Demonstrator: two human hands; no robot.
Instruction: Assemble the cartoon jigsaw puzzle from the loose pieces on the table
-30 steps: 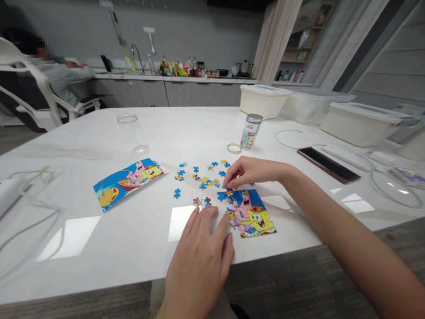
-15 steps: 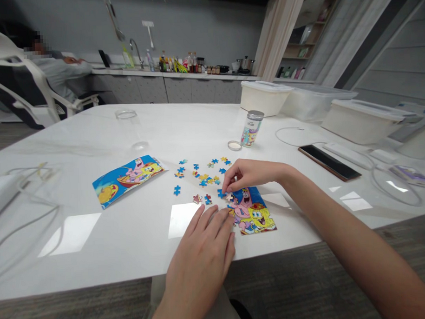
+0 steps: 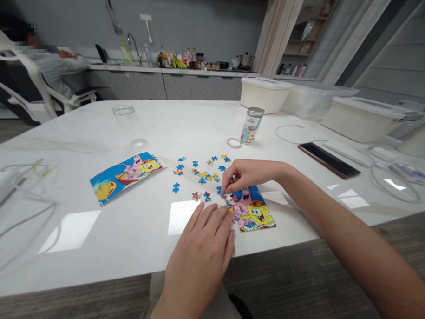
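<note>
My left hand lies flat, fingers outstretched, its fingertips on the left edge of a partly joined jigsaw puzzle with pink and yellow cartoon figures on blue. At the puzzle's upper left corner, my right hand is closed in a pinch on a puzzle piece, partly covered by the fingers. A blue piece sits just left of those fingertips. Several loose pieces are scattered beyond both hands. To the left rests a picture sheet showing similar figures.
A printed can with a silver lid stands behind the pieces, a ring-shaped lid beside it. A clear jar is at the back left. Phone, cables and storage boxes occupy the right. A person sits at the far left.
The view has shifted slightly, so the table items appear a little higher. Both hands stay nearly in place, the right still pinching at the puzzle's corner.
</note>
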